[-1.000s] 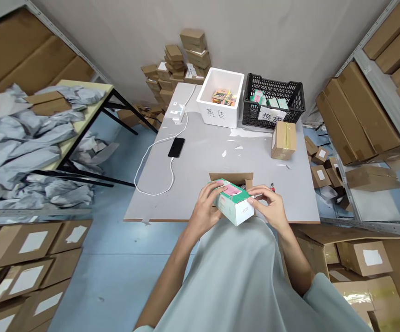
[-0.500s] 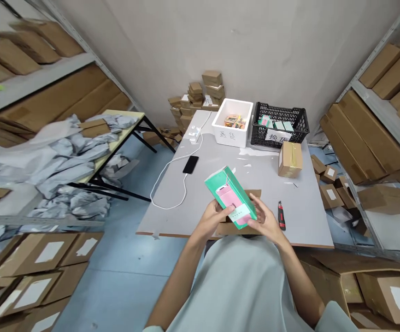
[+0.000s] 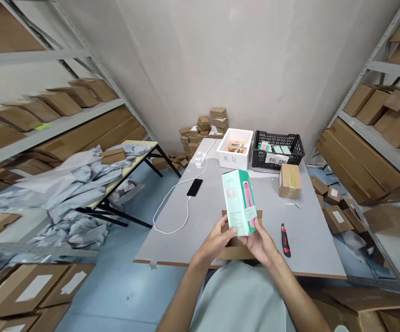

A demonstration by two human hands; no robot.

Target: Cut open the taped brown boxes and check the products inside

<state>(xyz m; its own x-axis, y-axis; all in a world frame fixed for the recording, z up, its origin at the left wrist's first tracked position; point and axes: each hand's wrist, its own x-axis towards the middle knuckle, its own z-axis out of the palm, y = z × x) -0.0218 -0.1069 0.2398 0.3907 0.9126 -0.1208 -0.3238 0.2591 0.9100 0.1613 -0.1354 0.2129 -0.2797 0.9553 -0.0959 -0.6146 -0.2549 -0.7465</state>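
Note:
A green and mint product box (image 3: 236,203), printed with a pink device on one side, is held up in front of me above the table's near edge. My left hand (image 3: 220,237) grips its lower left corner, thumb on the front face. On the lower right side, my right hand (image 3: 260,242) closes on the same box from below. Behind and beneath it lies an open brown cardboard box (image 3: 236,252), mostly hidden by the hands and product box. To the right, a red and black utility knife (image 3: 285,240) rests on the table.
On the grey table (image 3: 172,240) stand a white foam bin (image 3: 232,160), a black crate (image 3: 278,147) with green boxes inside, and a taped carton (image 3: 290,181). A phone (image 3: 195,187) on a white cable lies left. Loaded shelves flank both sides.
The product box has been turned from a tilted position to nearly upright, so its pale printed side now shows beside the pink-device side. Both hands keep holding it. My view has tilted up.

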